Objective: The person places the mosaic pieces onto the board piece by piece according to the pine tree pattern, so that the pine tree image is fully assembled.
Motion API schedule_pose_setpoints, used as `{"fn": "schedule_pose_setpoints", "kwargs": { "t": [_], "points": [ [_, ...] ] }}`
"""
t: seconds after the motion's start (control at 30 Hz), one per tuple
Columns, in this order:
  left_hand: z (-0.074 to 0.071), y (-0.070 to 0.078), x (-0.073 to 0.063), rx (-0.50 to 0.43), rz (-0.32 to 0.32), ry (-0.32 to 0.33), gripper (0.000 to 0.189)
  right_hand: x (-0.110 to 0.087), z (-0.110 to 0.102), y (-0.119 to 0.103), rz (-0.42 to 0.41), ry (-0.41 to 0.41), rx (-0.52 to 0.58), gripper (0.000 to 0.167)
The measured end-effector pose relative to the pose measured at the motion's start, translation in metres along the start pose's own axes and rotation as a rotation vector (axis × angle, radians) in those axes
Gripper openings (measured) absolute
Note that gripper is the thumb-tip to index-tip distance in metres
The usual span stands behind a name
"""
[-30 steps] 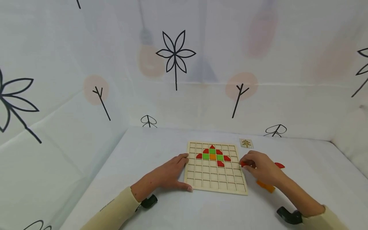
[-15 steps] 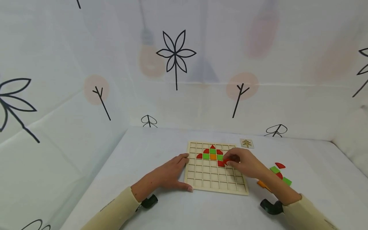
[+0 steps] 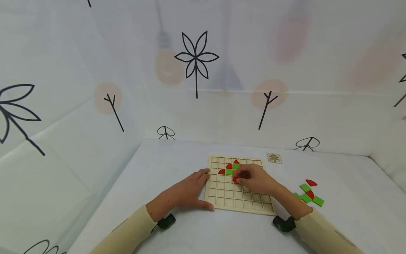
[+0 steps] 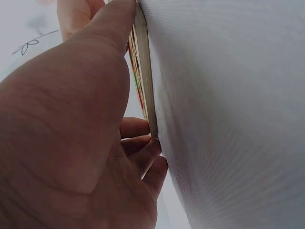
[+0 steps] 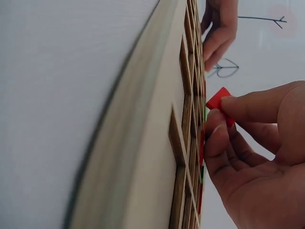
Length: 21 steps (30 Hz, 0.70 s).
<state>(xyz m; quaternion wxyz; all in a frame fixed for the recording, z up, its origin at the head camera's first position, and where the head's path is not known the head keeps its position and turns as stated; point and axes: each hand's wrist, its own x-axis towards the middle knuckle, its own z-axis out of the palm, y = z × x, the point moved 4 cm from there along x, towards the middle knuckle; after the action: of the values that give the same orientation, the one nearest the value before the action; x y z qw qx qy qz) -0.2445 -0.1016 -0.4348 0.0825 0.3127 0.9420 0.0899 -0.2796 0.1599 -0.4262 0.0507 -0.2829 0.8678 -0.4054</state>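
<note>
Loose tiles (image 3: pixel 310 194) lie right of the grid board (image 3: pixel 221 194), a card (image 3: pixel 274 158) behind them.

The surface is formed by a white worktop (image 3: pixel 234 234), on which a pale wooden board (image 3: pixel 225 199), divided into a grid, is laid flat. Just beyond its far right corner, a small card (image 3: pixel 274 158) printed with a tree-like figure is placed. To the board's right, two red pieces (image 3: pixel 311 182) and several green pieces (image 3: pixel 318 201) are loosely clustered.

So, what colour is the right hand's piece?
The piece is red, clearest in the right wrist view.
</note>
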Motion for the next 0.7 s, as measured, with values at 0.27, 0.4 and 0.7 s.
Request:
{"fn": "schedule_pose_setpoints", "kwargs": {
  "t": [0.27,0.4,0.7],
  "points": [
    [0.000,-0.001,0.001,-0.007,-0.006,-0.004,0.124,0.010,0.005,-0.008,0.004,-0.011,-0.022,0.011],
    [0.000,-0.001,0.001,-0.005,-0.005,-0.003,0.124,0.014,0.006,-0.014,-0.015,0.009,-0.054,0.010],
    [-0.001,-0.001,0.000,-0.006,0.005,0.003,0.123,0.017,0.008,-0.016,-0.033,0.018,-0.102,0.014]
  ]
}}
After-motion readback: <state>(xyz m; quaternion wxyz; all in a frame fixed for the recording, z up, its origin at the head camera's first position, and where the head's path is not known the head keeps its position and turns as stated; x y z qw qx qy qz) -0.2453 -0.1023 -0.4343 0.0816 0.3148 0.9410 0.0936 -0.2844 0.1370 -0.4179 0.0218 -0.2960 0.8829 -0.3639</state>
